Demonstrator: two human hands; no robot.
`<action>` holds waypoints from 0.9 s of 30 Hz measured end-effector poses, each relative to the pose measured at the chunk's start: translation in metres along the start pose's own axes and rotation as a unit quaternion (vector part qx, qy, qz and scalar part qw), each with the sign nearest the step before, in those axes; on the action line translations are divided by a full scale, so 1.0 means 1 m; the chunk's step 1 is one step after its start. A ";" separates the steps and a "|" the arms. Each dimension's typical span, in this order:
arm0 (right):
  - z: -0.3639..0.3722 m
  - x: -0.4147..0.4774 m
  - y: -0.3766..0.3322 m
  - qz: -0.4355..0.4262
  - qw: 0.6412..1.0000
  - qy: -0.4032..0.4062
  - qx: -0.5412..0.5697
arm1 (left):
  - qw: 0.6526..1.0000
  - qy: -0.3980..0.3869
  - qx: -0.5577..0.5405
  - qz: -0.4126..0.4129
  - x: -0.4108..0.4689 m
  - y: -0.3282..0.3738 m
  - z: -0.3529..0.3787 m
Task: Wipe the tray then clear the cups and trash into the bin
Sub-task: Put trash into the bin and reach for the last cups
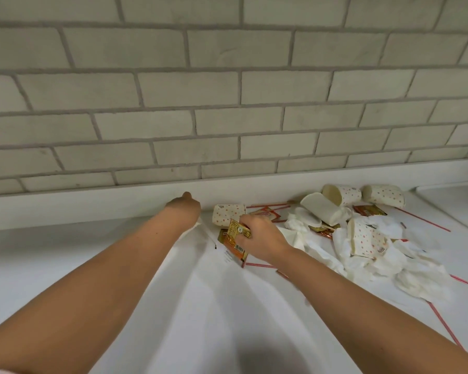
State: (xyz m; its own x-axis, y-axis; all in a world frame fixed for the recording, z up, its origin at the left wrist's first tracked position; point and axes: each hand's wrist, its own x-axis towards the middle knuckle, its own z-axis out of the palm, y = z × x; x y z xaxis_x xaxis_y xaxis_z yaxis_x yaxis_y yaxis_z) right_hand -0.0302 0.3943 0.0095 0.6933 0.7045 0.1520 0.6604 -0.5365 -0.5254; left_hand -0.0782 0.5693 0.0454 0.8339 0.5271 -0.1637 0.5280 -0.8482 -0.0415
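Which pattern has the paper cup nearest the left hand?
The paper cup is cream with red-orange dots; head view.

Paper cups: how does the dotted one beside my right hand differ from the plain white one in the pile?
The dotted cup lies apart from the pile, near the wall, just beyond the right hand; the white cup lies in the pile among crumpled napkins. The dotted cup shows orange dots on its wall; the white cup shows a plain wall. Both are paper cups tipped on their sides.
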 end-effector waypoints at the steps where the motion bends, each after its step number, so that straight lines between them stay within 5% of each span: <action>1: -0.003 -0.002 0.000 0.002 1.000 0.004 -0.003 | 1.000 0.000 -0.007 0.005 -0.004 -0.003 -0.005; 5: -0.023 -0.012 0.000 0.009 1.000 0.021 -0.016 | 0.995 -0.038 0.046 0.078 -0.021 -0.002 -0.030; 12: -0.060 -0.046 0.015 0.034 0.998 0.051 -0.018 | 0.972 0.032 -0.049 0.226 -0.053 0.031 -0.045; 27: -0.193 -0.197 0.119 0.208 0.965 0.138 -0.075 | 0.845 0.182 -0.165 0.474 -0.145 0.239 -0.029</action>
State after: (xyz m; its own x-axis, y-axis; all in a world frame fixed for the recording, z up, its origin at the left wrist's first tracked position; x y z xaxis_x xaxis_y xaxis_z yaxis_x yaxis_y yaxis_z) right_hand -0.0329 0.1017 0.0790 0.9445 0.2739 0.1813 0.3277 -0.8229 -0.4642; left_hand -0.0683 0.2915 0.0883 0.8700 -0.3507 0.3467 -0.4401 -0.8693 0.2250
